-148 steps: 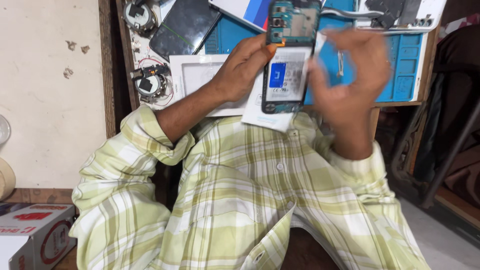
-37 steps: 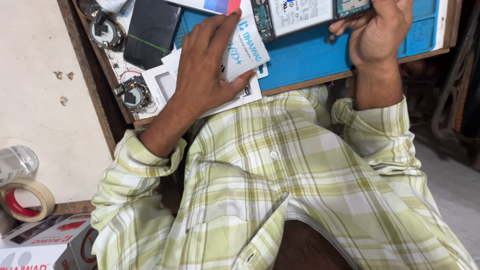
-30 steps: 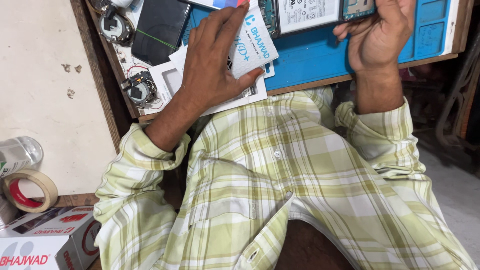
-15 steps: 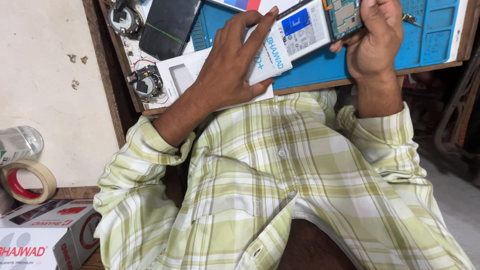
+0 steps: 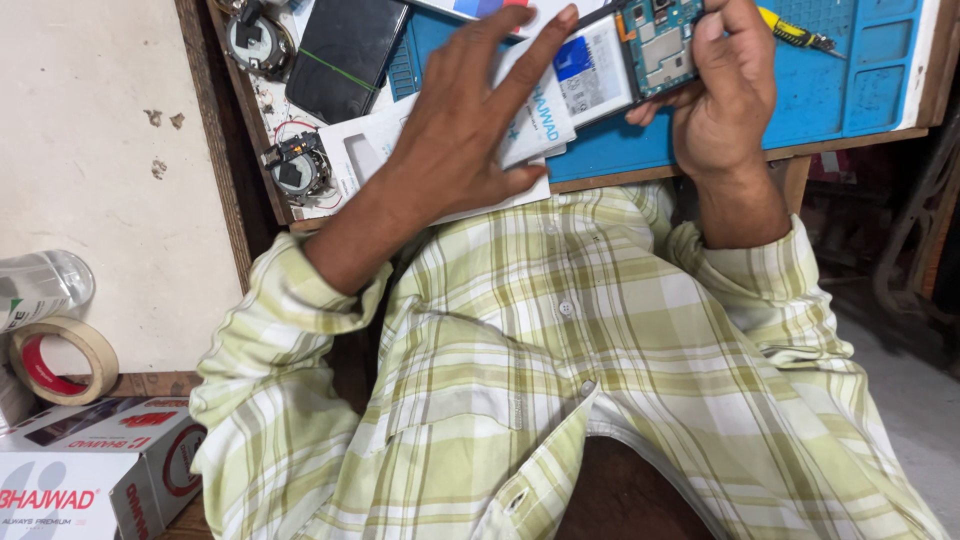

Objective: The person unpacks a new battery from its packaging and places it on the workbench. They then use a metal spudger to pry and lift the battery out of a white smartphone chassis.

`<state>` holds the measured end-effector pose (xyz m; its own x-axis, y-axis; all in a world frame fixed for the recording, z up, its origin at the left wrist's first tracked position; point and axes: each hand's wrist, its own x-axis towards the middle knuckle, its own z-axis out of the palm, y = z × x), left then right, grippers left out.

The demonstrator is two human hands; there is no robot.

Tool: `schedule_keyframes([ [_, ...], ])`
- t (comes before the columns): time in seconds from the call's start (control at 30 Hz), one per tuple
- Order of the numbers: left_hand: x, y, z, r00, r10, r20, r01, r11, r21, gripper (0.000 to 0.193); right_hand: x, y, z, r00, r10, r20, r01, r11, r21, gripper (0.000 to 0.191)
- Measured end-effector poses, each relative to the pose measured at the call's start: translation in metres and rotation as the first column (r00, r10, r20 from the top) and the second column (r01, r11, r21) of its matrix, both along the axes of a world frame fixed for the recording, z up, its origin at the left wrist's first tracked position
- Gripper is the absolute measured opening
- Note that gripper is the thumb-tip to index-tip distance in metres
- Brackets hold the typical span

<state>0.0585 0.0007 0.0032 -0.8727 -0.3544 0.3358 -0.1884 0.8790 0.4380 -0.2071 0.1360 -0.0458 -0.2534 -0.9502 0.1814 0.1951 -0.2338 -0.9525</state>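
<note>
My left hand (image 5: 455, 150) reaches over a white battery pack with blue print (image 5: 535, 115), fingers stretched across its top and thumb under its near edge, so the pack is pinched between them. My right hand (image 5: 725, 100) grips an opened phone (image 5: 640, 55) by its right end; the back is off, showing a teal circuit board and a white label. The battery pack's far end touches the phone's left end. Both are just above a blue work mat (image 5: 850, 85) at the table's near edge.
A yellow-handled screwdriver (image 5: 795, 30) lies on the mat. A black phone screen (image 5: 345, 50), two round wired parts (image 5: 295, 165) and a white box (image 5: 350, 150) sit to the left. A tape roll (image 5: 55, 360), plastic bottle (image 5: 35, 285) and cardboard box (image 5: 90, 470) are lower left.
My left hand has lifted the battery pack off the white box and carried it right to meet the phone. My right hand has brought the phone lower and closer.
</note>
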Motion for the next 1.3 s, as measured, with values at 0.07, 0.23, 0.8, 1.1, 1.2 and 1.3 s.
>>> schedule_keyframes([
  [0.07, 0.013, -0.008, 0.009, 0.992, 0.084, 0.096, -0.072, 0.989, -0.126, 0.132, -0.01, 0.001, -0.001, 1.0, -0.017, -0.001, 0.017, 1.0, -0.019, 0.029],
  [0.23, 0.049, -0.024, 0.01, 0.952, 0.204, -0.227, -0.13, 0.945, 0.301, 0.117, -0.034, 0.001, -0.009, 0.984, -0.084, 0.157, 0.093, 0.995, -0.046, 0.028],
  [0.8, -0.02, 0.018, -0.035, 0.77, 0.411, -0.488, 0.248, 0.512, 0.823, 0.091, -0.013, -0.003, 0.015, 0.987, -0.112, 0.113, 0.106, 0.993, 0.057, 0.033],
  [1.1, -0.021, 0.01, -0.029, 0.835, 0.065, -0.546, 0.485, -0.554, 0.676, 0.099, -0.036, 0.004, 0.045, 0.963, -0.236, 0.131, 0.238, 0.971, 0.006, 0.033],
  [1.2, -0.038, 0.024, -0.033, 0.759, -0.107, -0.642, 0.416, -0.678, 0.605, 0.087, -0.025, -0.003, 0.066, 0.982, -0.181, 0.048, 0.183, 0.982, -0.044, 0.033],
  [1.3, -0.038, 0.03, -0.036, 0.663, -0.151, -0.734, 0.375, -0.781, 0.499, 0.082, -0.021, -0.012, 0.077, 0.985, -0.159, -0.073, 0.153, 0.985, -0.073, 0.027],
])
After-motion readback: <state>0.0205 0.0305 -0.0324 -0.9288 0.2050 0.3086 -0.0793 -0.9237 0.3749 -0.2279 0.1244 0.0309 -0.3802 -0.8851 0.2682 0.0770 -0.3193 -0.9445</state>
